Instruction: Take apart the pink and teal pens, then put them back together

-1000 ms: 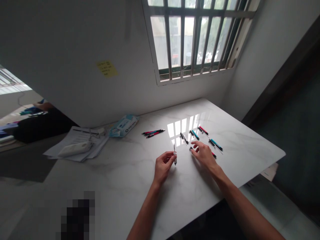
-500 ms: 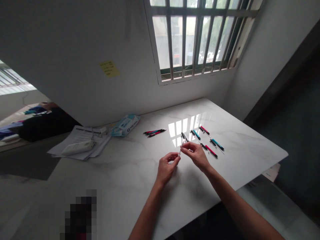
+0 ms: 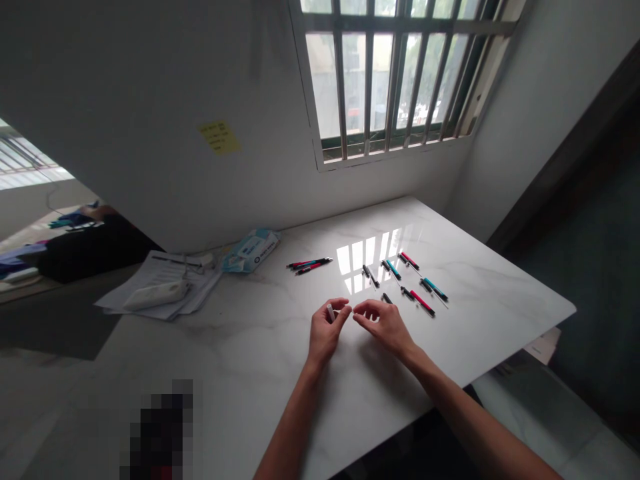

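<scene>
My left hand point(image 3: 326, 331) is curled round a short pale pen part point(image 3: 331, 312) above the white marble table point(image 3: 250, 353). My right hand point(image 3: 381, 325) faces it, fingertips pinched close to the left hand's fingers; what it pinches is too small to make out. Just beyond the right hand lie a small black pen piece point(image 3: 387, 298) and a red pen point(image 3: 419, 300). Farther back lie a black pen piece point(image 3: 369, 275), teal pens point(image 3: 391, 268) point(image 3: 434, 288) and a red pen point(image 3: 409, 259).
Three pens point(image 3: 309, 265) lie together at mid-table. A wet-wipes pack point(image 3: 249, 249) and papers with a white case point(image 3: 159, 292) sit at the left by the wall. A barred window point(image 3: 395, 73) is behind. The table's edge runs near on the right.
The right hand came from the pens on the table to meet the left hand, then both dropped lower. The long thin piece held up earlier is no longer visible.
</scene>
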Demonstrator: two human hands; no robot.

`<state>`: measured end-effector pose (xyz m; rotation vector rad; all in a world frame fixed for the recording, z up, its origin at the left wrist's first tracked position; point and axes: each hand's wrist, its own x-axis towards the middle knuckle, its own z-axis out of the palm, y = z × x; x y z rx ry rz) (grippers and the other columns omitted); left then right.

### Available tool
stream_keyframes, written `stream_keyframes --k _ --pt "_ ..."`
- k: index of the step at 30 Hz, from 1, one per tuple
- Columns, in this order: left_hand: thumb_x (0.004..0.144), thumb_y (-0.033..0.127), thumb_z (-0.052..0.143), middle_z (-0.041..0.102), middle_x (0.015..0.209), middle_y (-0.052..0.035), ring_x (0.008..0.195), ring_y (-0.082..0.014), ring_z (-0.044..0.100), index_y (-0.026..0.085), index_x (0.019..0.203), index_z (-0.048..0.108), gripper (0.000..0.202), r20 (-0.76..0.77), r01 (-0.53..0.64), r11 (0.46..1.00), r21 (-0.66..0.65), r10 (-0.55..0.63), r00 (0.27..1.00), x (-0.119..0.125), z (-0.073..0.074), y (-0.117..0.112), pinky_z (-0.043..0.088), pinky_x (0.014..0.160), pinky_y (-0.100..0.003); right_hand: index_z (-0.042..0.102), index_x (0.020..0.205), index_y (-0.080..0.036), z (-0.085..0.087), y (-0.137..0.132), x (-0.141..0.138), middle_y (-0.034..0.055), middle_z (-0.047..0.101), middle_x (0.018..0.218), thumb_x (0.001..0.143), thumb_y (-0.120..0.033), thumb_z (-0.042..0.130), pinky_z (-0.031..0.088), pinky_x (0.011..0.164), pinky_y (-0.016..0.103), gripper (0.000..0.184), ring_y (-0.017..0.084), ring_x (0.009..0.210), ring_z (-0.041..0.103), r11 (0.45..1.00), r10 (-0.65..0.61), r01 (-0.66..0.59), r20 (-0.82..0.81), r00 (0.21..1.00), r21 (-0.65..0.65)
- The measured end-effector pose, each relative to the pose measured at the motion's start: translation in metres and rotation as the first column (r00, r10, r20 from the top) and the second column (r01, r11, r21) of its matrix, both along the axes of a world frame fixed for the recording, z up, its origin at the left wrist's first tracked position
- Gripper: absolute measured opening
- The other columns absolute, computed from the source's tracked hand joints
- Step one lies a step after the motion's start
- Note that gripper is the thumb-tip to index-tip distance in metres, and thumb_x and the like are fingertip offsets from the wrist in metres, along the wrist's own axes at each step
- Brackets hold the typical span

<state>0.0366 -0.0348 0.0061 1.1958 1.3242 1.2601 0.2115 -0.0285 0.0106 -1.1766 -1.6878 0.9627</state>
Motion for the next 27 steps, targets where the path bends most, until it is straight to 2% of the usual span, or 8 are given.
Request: stream_keyframes --k 3,6,11,15,20,22,27 --pt "0.08 0.052 0.081 0.069 0.076 -0.0023 0.063 -0.0121 0.054 0.015 0.09 0.076 0.039 -0.026 -0.008 1.0 0.01 0.008 1.0 0.001 0.001 0.0 0.043 0.061 -0.024 0.078 0.093 -0.024 -0.002 -0.003 0.004 0.0004 0.078 0.087 0.09 -0.029 0.071 0.052 0.07 0.029 0.009 0.016 0.072 0.067 0.999 0.042 -0.042 0.031 0.999 0.001" --pt "0.081 0.052 0.08 0.068 0.073 -0.0011 0.061 -0.0116 0.053 0.016 0.089 0.076 0.038 -0.038 -0.049 0.999 0.019 0.05 0.998 0.0 0.001 0.001 0.042 0.058 -0.023 0.075 0.093 -0.024 -0.003 -0.006 0.018 0.0004 0.077 0.086 0.09 -0.028 0.069 0.052 0.069 0.029 0.008 0.017 0.072 0.068 0.999 0.039 -0.041 0.093 0.995 0.018" --pt "0.08 0.049 0.079 0.069 0.078 -0.0014 0.062 -0.0119 0.055 0.018 0.089 0.073 0.033 -0.14 -0.094 0.995 0.042 0.099 0.985 -0.005 -0.001 0.002 0.041 0.058 -0.022 0.071 0.091 -0.023 -0.003 0.001 0.056 0.0022 0.076 0.084 0.093 -0.029 0.062 0.052 0.069 0.03 0.011 0.018 0.068 0.069 0.982 -0.176 0.151 0.248 0.953 0.118" --pt "0.082 0.044 0.074 0.07 0.075 -0.0015 0.062 -0.0147 0.056 0.02 0.082 0.074 0.024 -0.357 0.003 1.0 0.012 0.002 0.934 -0.004 0.0 -0.001 0.042 0.06 -0.025 0.072 0.093 -0.022 -0.01 0.015 0.08 0.0035 0.077 0.086 0.094 -0.03 0.06 0.051 0.071 0.031 0.014 0.019 0.069 0.07 0.945 -0.318 0.267 0.342 0.884 0.189" --pt "0.082 0.032 0.07 0.059 0.06 0.0029 0.057 -0.016 0.051 0.024 0.078 0.075 0.01 -0.549 0.064 0.998 0.013 -0.046 0.834 0.008 0.007 -0.002 0.038 0.061 -0.027 0.075 0.093 -0.023 -0.026 0.022 0.082 0.0042 0.078 0.085 0.093 -0.026 0.06 0.051 0.072 0.032 0.016 0.021 0.073 0.072 0.948 -0.314 0.255 0.458 0.832 0.189" --pt "0.08 0.025 0.069 0.06 0.061 0.0025 0.059 -0.0165 0.053 0.025 0.078 0.076 0.008 -0.59 0.079 0.997 0.028 -0.047 0.806 0.014 0.008 -0.001 0.039 0.064 -0.027 0.076 0.094 -0.023 -0.03 0.021 0.08 0.0045 0.078 0.084 0.093 -0.025 0.06 0.051 0.072 0.032 0.016 0.022 0.074 0.072 0.952 -0.304 0.246 0.476 0.825 0.182" --pt "0.08 0.015 0.068 0.068 0.066 0.0001 0.062 -0.0189 0.06 0.028 0.08 0.08 0.018 -0.628 0.149 0.988 0.036 -0.094 0.773 0.027 0.009 0.01 0.042 0.07 -0.029 0.075 0.097 -0.023 -0.032 0.012 0.081 0.0045 0.076 0.086 0.094 -0.026 0.06 0.051 0.071 0.031 0.016 0.021 0.072 0.072 0.952 -0.303 0.246 0.434 0.848 0.183"
